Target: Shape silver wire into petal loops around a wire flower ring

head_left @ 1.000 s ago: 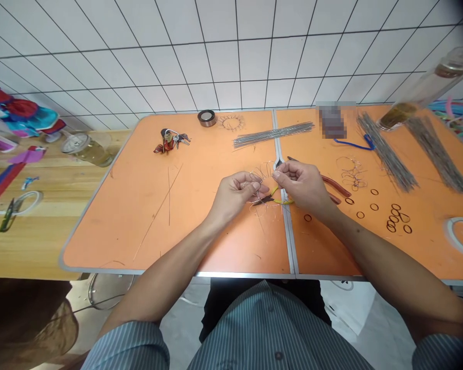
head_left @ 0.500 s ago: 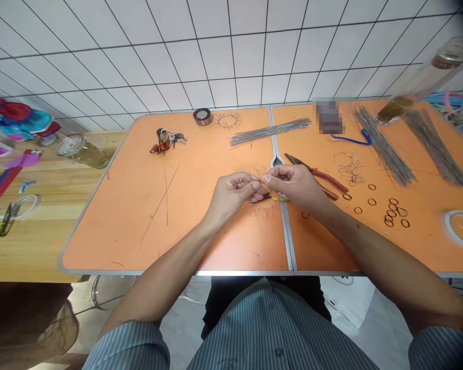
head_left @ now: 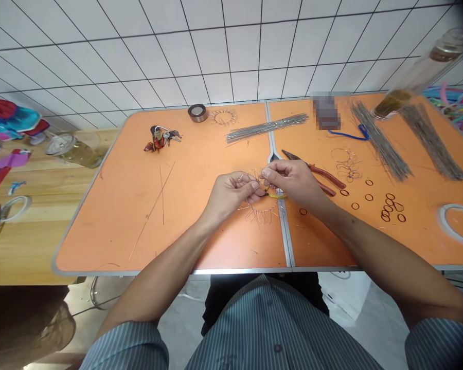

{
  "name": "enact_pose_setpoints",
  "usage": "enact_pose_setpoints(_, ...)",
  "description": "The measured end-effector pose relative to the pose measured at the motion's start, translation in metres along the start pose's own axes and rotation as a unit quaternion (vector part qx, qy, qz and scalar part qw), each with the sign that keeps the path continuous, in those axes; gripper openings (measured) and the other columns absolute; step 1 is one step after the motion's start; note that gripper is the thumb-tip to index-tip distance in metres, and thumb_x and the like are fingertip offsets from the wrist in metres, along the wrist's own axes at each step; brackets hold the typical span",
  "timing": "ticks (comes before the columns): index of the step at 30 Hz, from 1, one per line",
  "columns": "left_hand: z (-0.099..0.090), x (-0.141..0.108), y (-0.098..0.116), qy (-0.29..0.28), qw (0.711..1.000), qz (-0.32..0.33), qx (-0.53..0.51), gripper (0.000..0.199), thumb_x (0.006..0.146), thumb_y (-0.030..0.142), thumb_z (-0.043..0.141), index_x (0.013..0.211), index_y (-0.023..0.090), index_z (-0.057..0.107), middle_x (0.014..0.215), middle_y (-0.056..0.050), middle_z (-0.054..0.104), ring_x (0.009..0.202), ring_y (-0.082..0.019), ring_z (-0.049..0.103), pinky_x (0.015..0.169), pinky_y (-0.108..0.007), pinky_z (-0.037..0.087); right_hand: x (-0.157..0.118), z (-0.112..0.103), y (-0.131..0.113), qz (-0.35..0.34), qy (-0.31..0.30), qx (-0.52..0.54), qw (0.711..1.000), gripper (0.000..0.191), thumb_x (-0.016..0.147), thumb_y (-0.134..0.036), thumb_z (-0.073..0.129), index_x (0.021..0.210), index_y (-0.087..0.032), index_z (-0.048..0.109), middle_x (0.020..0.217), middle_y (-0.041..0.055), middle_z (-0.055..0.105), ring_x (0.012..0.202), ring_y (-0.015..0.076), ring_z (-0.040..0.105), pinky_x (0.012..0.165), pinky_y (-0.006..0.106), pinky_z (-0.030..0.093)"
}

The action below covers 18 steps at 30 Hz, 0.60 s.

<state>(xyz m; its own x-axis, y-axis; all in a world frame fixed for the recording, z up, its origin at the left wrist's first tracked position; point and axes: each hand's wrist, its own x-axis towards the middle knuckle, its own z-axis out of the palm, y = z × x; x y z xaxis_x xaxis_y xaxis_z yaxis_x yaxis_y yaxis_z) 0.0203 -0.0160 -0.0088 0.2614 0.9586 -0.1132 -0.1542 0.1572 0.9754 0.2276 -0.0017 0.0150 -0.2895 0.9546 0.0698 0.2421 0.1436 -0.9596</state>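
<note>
Over the middle of the orange table, my left hand (head_left: 233, 194) and my right hand (head_left: 289, 179) meet, thumbs and fingertips pinched on a thin looped wire (head_left: 260, 177). Most of the grip is hidden by the fingers. A ring of fine wire loops (head_left: 263, 213) hangs or lies just under the hands; I cannot tell which. Beneath my right hand shows a yellow-handled tool (head_left: 277, 196), partly covered. Red-handled long-nose pliers (head_left: 327, 174) lie just right of that hand.
Several small dark rings (head_left: 388, 210) lie to the right. Wire bundles (head_left: 268, 128) lie farther back, near tape (head_left: 197, 112) and another looped wire ring (head_left: 223, 117). Keys (head_left: 165, 137) are at the left. A tilted glass bottle (head_left: 412, 77) stands at the back right.
The wire ring shows more fully beneath the hands, its loops spread lower and farther left. Both hands keep pinching close together. The whole view has shifted slightly.
</note>
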Motion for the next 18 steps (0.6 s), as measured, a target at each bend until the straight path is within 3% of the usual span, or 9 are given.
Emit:
enact_pose_setpoints(7, 0.001, 0.0, 0.0, -0.006, 1.0, -0.017, 0.008, 0.032, 0.079, 0.041, 0.097, 0.085, 0.014, 0.079, 0.081, -0.01, 0.085, 0.065, -0.017, 0.078, 0.063, -0.027, 0.062, 0.002, 0.0, 0.002, 0.009, 0.01, -0.026, 1.0, 0.031, 0.096, -0.043, 0.072, 0.076, -0.019, 0.07, 0.072, 0.0008, 0.064, 0.067, 0.0148, 0.055, 0.062, 0.031, 0.04)
enact_pose_setpoints(14, -0.003, 0.002, 0.001, 0.018, 0.999, -0.026, -0.022, 0.039, 0.075, 0.046, 0.1, 0.082, 0.015, 0.077, 0.084, -0.01, 0.086, 0.064, -0.017, 0.078, 0.065, -0.028, 0.063, 0.002, -0.015, 0.008, 0.015, -0.03, 0.008, 0.999, 0.05, 0.107, -0.066, 0.062, 0.099, -0.019, 0.077, 0.093, 0.0073, 0.079, 0.078, 0.0163, 0.071, 0.073, 0.029, 0.057)
enact_pose_setpoints(18, -0.003, 0.004, 0.001, 0.04, 0.998, -0.01, -0.042, 0.038, 0.075, 0.043, 0.1, 0.085, 0.015, 0.076, 0.083, -0.009, 0.085, 0.063, -0.016, 0.077, 0.063, -0.026, 0.062, 0.0, -0.016, 0.005, 0.043, -0.041, -0.036, 0.998, 0.037, 0.103, -0.054, 0.073, 0.091, -0.019, 0.076, 0.087, 0.0064, 0.078, 0.074, 0.0171, 0.07, 0.068, 0.03, 0.054)
